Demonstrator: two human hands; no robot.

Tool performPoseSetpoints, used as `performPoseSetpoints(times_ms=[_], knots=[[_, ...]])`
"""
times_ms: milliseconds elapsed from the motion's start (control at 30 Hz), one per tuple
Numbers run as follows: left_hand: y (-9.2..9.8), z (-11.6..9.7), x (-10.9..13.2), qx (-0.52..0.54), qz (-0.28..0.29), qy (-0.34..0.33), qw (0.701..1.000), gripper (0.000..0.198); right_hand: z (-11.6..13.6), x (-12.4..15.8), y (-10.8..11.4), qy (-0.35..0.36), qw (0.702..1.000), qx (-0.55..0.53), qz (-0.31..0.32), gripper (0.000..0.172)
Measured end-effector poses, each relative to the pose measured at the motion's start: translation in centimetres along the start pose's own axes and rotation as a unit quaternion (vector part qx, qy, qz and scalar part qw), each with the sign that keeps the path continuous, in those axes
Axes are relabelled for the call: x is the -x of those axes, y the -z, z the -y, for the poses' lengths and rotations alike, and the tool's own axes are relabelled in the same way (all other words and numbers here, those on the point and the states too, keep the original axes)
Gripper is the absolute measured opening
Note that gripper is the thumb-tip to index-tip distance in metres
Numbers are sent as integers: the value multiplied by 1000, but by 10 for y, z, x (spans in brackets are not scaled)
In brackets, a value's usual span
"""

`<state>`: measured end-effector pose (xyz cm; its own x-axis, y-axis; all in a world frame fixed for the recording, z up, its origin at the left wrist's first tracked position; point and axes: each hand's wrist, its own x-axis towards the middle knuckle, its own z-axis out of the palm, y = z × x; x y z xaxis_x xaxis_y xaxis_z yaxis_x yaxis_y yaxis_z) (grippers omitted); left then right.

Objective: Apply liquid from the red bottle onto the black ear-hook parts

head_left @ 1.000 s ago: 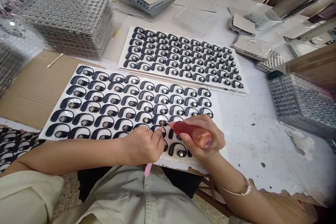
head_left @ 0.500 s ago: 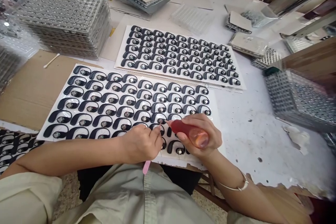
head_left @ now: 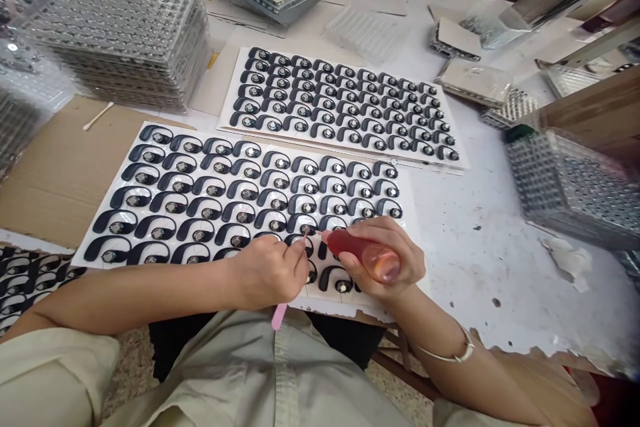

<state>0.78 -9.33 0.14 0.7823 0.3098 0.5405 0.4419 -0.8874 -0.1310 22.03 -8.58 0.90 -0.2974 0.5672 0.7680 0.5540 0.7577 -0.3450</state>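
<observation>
My left hand [head_left: 273,270] is closed around a slim tool with a flat pink end [head_left: 279,316], which sticks out below the fist. Its other end is mostly hidden by the fingers. In my right hand [head_left: 395,257] is a translucent reddish squeeze bottle [head_left: 357,250], tilted with its narrow nozzle pointing left. Nozzle and left fingertips are close together over the near white sheet [head_left: 407,240]. Rows of black hook-shaped earphone-like parts [head_left: 243,213] with small round metallic centres lie on this sheet. Some of these parts are covered by my hands.
Behind lies a second sheet of similar black parts [head_left: 345,103]. Stacked clear trays [head_left: 135,33] rise at the back left, more trays [head_left: 575,180] at the right. A cotton swab [head_left: 99,116] rests on cardboard [head_left: 45,173]. Crumpled tissue [head_left: 567,260] lies at the right.
My right hand and the bottle have shifted very slightly to the right. Both hands keep their grips, and the sheets stay in place.
</observation>
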Motion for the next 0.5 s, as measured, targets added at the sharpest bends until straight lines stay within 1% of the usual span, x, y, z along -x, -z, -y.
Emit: performPoseSetpoints(times_ms=[133, 233, 333, 433, 500], knots=[[1, 2, 0, 15, 7, 5, 1000, 11, 0, -1, 0, 7, 1000, -1, 0, 36], [3, 7, 1, 54, 22, 12, 998, 16, 1, -2, 0, 6, 1000, -3, -3, 34], [4, 13, 1, 99, 49, 34, 993, 20, 2, -3, 0, 2, 1000, 0, -7, 32], [3, 17, 2, 139, 81, 63, 985, 19, 2, -2, 0, 2, 1000, 2, -8, 32], [3, 18, 2, 155, 89, 73, 981, 18, 2, 0, -1, 2, 1000, 1, -7, 32]])
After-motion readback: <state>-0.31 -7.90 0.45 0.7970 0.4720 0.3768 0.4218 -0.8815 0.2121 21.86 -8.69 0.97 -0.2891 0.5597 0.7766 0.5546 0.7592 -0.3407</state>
